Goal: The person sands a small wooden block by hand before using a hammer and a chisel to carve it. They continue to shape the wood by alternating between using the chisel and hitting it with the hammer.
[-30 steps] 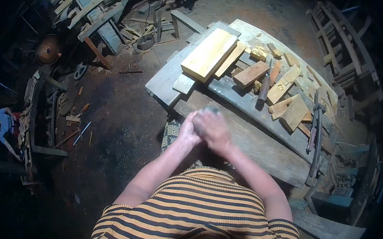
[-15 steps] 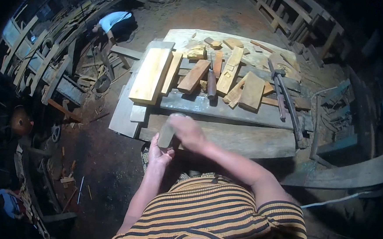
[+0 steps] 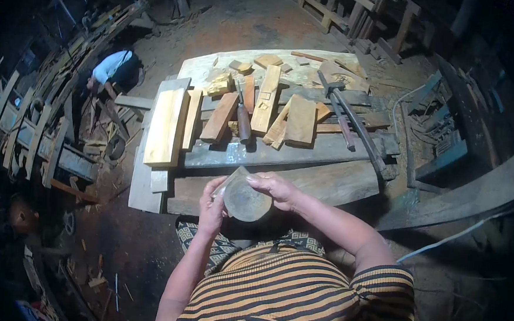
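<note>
Close in front of my body, over the bench's near edge, both hands hold things together. My left hand [image 3: 212,206] is closed on a small grey-brown wooden block [image 3: 230,179], whose corner points away from me. A round, flat grey disc [image 3: 247,202] with a worn, paler face overlaps the block and hides much of it. My right hand [image 3: 276,188] pinches the disc at its upper right rim, thumb on its face and fingers behind. Beyond them on the bench lies a chisel [image 3: 243,121] with a dark wooden handle, beside a reddish wood block [image 3: 219,118].
The plank bench [image 3: 275,154] carries a thick pale timber [image 3: 166,128], a notched stick [image 3: 266,99], a brown block [image 3: 300,122] and a long bar clamp [image 3: 359,128] on the right. A person [image 3: 115,69] bends down at the far left, near stacked boards [image 3: 21,122].
My right hand has moved from over the block to the disc's right side, and the disc's face now shows. The view has shifted, so the bench appears further left.
</note>
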`<state>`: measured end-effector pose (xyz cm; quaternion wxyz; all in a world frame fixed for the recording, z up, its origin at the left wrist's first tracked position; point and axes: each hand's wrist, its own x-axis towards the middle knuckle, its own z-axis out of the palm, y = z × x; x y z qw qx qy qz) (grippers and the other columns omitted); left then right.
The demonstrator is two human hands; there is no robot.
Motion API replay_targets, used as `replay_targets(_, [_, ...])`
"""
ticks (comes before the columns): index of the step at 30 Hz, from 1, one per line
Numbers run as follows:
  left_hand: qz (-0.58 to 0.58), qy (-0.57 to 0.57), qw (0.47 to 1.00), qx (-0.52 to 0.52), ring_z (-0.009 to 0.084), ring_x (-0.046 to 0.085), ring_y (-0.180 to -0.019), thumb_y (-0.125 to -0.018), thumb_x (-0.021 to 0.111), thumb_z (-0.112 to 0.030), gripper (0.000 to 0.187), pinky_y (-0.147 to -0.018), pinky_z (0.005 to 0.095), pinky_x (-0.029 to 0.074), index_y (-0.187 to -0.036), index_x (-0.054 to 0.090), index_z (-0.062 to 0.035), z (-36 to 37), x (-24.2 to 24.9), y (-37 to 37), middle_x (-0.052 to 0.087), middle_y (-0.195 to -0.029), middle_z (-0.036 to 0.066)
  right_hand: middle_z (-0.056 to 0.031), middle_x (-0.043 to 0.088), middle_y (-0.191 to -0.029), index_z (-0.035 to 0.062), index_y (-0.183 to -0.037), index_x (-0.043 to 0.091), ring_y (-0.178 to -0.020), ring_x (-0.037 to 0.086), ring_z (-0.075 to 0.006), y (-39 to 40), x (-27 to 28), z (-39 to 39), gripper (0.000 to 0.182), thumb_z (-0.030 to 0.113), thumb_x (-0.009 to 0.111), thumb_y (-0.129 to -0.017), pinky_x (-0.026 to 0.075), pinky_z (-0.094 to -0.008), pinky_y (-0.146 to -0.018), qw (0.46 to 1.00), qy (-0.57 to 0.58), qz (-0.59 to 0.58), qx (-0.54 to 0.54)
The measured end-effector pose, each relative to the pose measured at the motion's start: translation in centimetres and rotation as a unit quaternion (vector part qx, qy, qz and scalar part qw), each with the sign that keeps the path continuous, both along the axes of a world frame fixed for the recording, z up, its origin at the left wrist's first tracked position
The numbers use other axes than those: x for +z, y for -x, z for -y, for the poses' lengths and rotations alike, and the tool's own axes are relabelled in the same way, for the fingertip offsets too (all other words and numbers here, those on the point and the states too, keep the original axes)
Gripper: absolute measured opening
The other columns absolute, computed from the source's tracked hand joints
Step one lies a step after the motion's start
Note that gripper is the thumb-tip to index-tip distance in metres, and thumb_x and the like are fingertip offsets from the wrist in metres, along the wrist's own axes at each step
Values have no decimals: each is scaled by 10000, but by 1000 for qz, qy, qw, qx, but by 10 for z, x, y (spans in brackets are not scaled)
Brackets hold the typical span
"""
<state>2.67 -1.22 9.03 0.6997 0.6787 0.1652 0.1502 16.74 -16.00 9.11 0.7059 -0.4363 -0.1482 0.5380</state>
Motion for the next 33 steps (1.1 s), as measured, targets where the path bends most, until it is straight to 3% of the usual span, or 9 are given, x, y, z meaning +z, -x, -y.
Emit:
replay_targets(3, [25, -13, 1000, 2, 125, 536, -1004, -920, 535, -402, 512, -800, 255, 455, -1278, 461, -43, -6, 3, -23, 565, -1150, 94, -57, 640, -1058, -11, -1126, 607, -966, 594, -126, -20, 11, 4, 348, 254, 611, -899, 444, -277, -894, 1000, -14, 9, -10])
replay_targets(5, [-21, -8, 1000, 8, 159, 569, -814, -922, 537, -292, 443, -698, 326, 491, -1274, 479, -29, -9, 17, -32, 599, -1039, 75, -46, 644, -1026, 9, -1096, 621, -923, 597, -114, -42, 16, 2, 325, 264, 616, -895, 457, -280, -856, 995, -19, 72, -68])
replay_targets(8, [-47, -399, 914, 50, 244, 566, -885, -864, 610, -313, 402, -755, 372, 454, -1173, 549, -63, -22, -10, -41, 570, -937, 122, -29, 650, -940, 20, -1037, 645, -835, 592, -106, -101, 22, 5, 272, 244, 628, -883, 471, -286, -770, 968, 16, 145, -206])
replay_targets(9, [-51, -399, 914, 53, 244, 566, -885, -864, 610, -313, 402, -755, 372, 454, -1173, 549, -63, -31, -19, -39, 570, -937, 122, -21, 651, -914, 22, -1025, 652, -812, 588, -107, -127, 22, 9, 256, 230, 634, -877, 471, -287, -746, 951, 17, 176, -253])
replay_targets(11, [33, -637, 768, -63, 296, 531, -959, -813, 641, -302, 389, -823, 403, 406, -1119, 560, -76, -47, -37, -39, 555, -992, 124, -15, 650, -895, 19, -1012, 659, -791, 587, -110, -173, 37, 15, 234, 201, 643, -865, 471, -293, -733, 920, 6, 218, -326])
replay_targets(18, [-29, -612, 787, -67, 300, 487, -1047, -775, 646, -336, 428, -898, 445, 342, -1112, 554, -88, -49, -46, -37, 532, -1055, 114, -37, 643, -832, 2, -896, 680, -751, 563, -143, -333, 11, 23, 212, 201, 666, -823, 437, -311, -703, 813, 148, 337, -452])
replay_targets(26, [-57, -592, 800, -84, 310, 477, -1075, -767, 652, -370, 437, -911, 451, 328, -1099, 573, -98, -55, -42, -42, 528, -1057, 117, -80, 652, -888, -14, -936, 658, -821, 603, -163, -400, -46, -34, 180, 142, 642, -846, 472, -299, -764, 844, 167, 239, -450])
replay_targets(31, [-60, -583, 805, -87, 308, 479, -1075, -755, 658, -377, 449, -895, 450, 328, -1094, 587, -91, -58, -43, -42, 532, -1049, 115, -162, 641, -1060, -70, -1057, 612, -970, 613, -241, -425, -82, -45, 321, 123, 662, -805, 476, -345, -844, 923, 113, 56, -364])
replay_targets(33, [-75, -590, 799, -91, 291, 484, -1090, -779, 649, -403, 447, -912, 448, 333, -1113, 584, -113, -59, -43, -43, 531, -1064, 109, -155, 646, -1045, -70, -1037, 619, -943, 618, -240, -419, -76, -51, 307, 130, 658, -808, 482, -350, -819, 906, 171, 103, -374])
